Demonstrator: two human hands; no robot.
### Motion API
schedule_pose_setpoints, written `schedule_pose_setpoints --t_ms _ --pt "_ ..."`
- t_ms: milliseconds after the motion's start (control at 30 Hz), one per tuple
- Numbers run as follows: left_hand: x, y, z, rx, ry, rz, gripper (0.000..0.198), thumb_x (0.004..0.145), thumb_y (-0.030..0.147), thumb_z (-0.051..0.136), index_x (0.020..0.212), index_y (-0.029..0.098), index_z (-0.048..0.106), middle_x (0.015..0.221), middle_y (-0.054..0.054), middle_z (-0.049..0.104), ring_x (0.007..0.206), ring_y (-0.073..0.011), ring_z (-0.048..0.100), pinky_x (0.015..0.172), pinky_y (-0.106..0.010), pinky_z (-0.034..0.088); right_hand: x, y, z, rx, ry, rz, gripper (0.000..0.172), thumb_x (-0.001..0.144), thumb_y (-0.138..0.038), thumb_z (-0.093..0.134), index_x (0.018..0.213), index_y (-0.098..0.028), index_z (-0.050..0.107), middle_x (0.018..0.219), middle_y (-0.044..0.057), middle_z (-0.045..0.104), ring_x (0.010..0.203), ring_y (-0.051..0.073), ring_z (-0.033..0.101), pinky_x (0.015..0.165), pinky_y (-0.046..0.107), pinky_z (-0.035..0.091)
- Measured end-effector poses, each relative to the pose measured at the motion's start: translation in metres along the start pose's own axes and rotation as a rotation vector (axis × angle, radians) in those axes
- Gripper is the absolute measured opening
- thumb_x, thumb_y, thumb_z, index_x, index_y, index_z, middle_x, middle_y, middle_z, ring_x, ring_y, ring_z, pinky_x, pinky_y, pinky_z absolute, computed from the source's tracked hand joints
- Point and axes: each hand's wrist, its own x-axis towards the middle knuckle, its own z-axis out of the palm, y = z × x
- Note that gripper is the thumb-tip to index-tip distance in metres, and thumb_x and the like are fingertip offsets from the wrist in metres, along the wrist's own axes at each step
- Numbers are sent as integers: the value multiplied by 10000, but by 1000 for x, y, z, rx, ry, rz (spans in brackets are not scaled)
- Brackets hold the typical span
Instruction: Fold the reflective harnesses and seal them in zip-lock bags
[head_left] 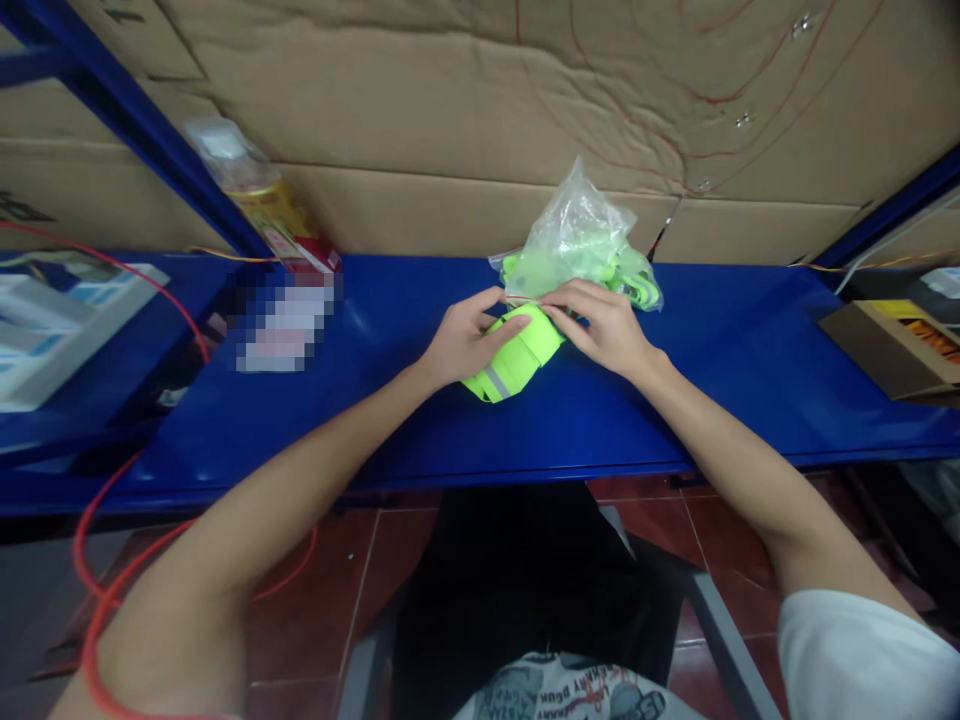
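A folded neon-green reflective vest [510,362] with a grey stripe lies on the blue table [675,380]. My left hand [465,338] grips its left side, fingers curled over the top. My right hand [604,325] pinches its upper right edge. Both hands seem to stretch a thin band across the fold, though it is too fine to be sure. Just behind them lies a clear plastic bag [577,235] with more neon-green material inside.
A plastic bottle [251,190] with a yellow label leans at the back left by a red packet [311,258]. White boxes [52,325] lie far left, an open cardboard box [896,345] far right. Cardboard [480,110] lines the back. A red cable [105,590] loops below.
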Motion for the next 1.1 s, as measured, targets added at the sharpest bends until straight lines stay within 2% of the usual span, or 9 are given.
schedule_pose_setpoints --t_ms 100,233,300,433,600,833,967,1100 --pt "1 1 -1 -9 24 -84 355 967 576 756 1002 236 659 518 66 512 395 -84 390 378 -214 248 0 -3 2 -63 -15 -8 234 1097 -282 545 1158 -215 761 1059 87 792 961 226 735 866 386 589" --pt "1 0 0 -7 69 -133 427 932 603 783 904 246 550 468 81 495 370 -82 355 364 -209 210 1 -8 2 -157 26 34 218 1043 -249 543 1076 -197 751 968 77 772 907 225 715 841 375 560" --pt "1 -3 1 -9 91 -124 446 917 611 797 890 248 539 467 81 508 364 -84 370 363 -207 219 1 -9 1 -192 25 121 189 1008 -275 588 1071 -191 745 901 59 754 830 212 701 771 348 532" --pt "3 -10 1 -35 136 -77 464 891 628 821 896 248 554 468 80 548 345 -85 406 354 -200 244 0 -5 -1 -258 -73 321 156 965 -322 654 1009 -215 758 726 4 724 649 186 651 641 315 437" --pt "5 -13 0 -95 176 -49 494 885 671 814 880 248 559 474 68 604 319 -92 449 319 -198 275 -3 1 1 -272 -66 271 210 992 -276 567 1036 -211 762 830 33 780 692 205 678 649 329 422" --pt "7 -6 1 -180 224 -79 543 881 717 796 870 254 512 527 46 667 341 -123 535 318 -224 361 0 -12 1 -246 34 209 61 944 -267 582 975 -228 617 931 54 708 793 216 632 678 334 455" --pt "6 2 1 -188 206 -67 575 869 743 792 861 253 493 519 49 649 335 -111 503 313 -222 332 -2 -10 7 -138 134 284 90 1015 -335 577 1036 -249 593 953 51 702 772 218 637 679 346 502" --pt "5 7 -1 -175 201 -31 586 872 751 784 852 255 472 511 60 617 334 -104 477 318 -226 300 -5 -1 10 -78 109 347 156 1065 -328 539 1167 -238 616 869 17 744 677 196 674 678 339 520"
